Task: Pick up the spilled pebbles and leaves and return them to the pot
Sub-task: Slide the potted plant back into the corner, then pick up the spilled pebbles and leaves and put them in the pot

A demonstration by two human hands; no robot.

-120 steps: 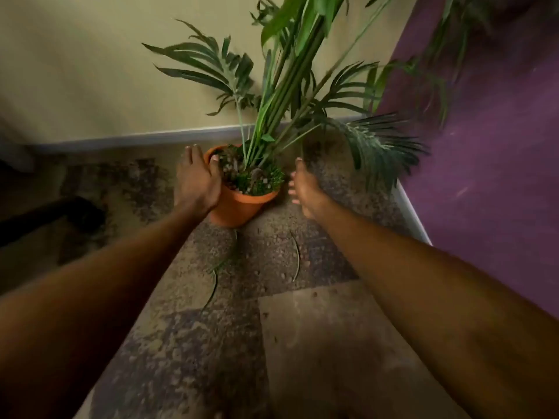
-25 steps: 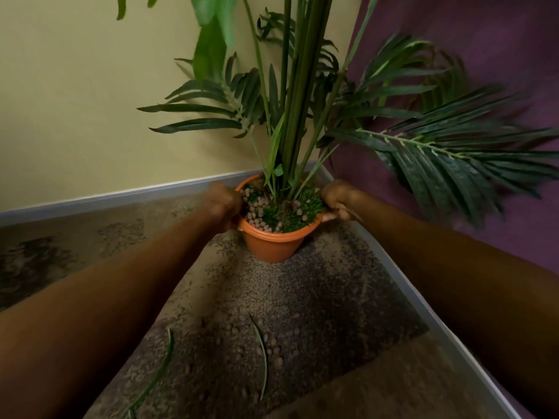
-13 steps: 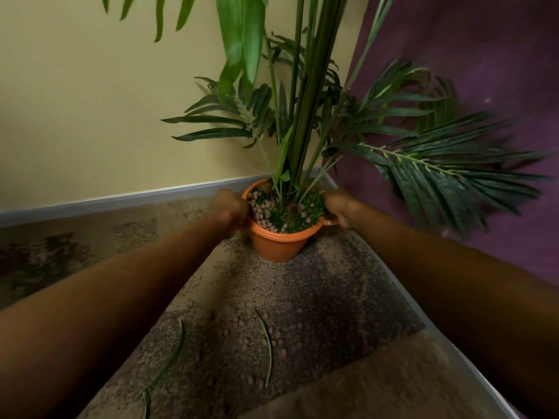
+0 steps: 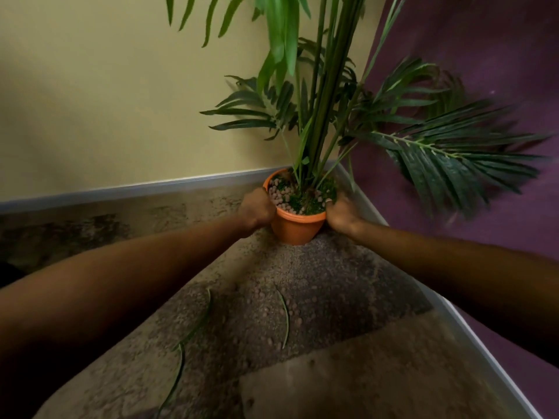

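Note:
An orange pot [image 4: 295, 226] with a tall palm plant stands upright in the room's corner, holding pebbles and green moss. My left hand [image 4: 255, 208] grips its left rim and my right hand [image 4: 340, 211] grips its right rim. On the carpet nearer to me lie spilled brown pebbles [image 4: 298, 311], a thin green leaf [image 4: 284, 317] among them, and two longer leaves [image 4: 198, 323] [image 4: 175, 379] further left.
A yellow wall with a grey skirting board [image 4: 136, 189] runs behind the pot. A purple wall [image 4: 499, 237] closes the right side, and palm fronds [image 4: 447, 158] hang over it. The carpet [image 4: 348, 382] is patchy brown and dark.
Since 4.8 s ago both hands closed on the pot's rim and set it upright toward the corner. Over the last second the pot shifted slightly further back.

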